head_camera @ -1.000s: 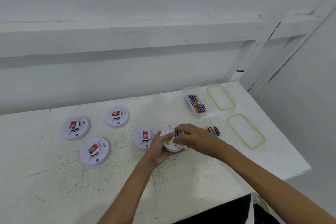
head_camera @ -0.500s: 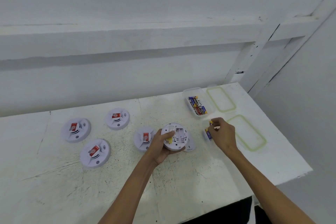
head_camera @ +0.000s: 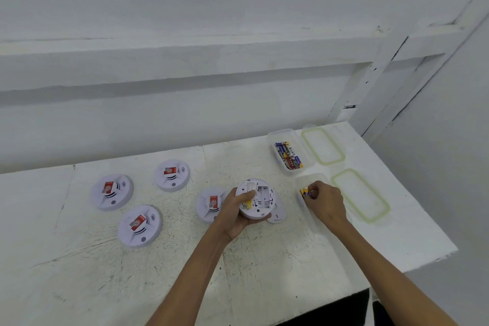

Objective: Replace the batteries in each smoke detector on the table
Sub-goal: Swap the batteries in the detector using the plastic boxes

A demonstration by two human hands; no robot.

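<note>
My left hand (head_camera: 236,216) grips a white smoke detector (head_camera: 258,198) turned back side up, its battery bay showing empty. Its round back cover (head_camera: 277,216) lies on the table just right of it. My right hand (head_camera: 326,201) reaches into the near clear plastic box (head_camera: 300,182) and pinches a yellow and blue battery (head_camera: 304,191). The far clear box (head_camera: 275,137) holds several batteries (head_camera: 289,158). Another detector (head_camera: 210,205) with a red label lies face up right beside my left hand.
Three more face-up detectors lie to the left: one (head_camera: 172,174) at the back, one (head_camera: 111,191) far left, one (head_camera: 140,225) nearer me. Two green-rimmed lids (head_camera: 322,146) (head_camera: 360,194) lie right of the boxes. The table edge (head_camera: 423,264) runs close on the right.
My right hand left the held detector and moved right into the near box, where its fingers now close on a battery. My left hand keeps holding the detector.
</note>
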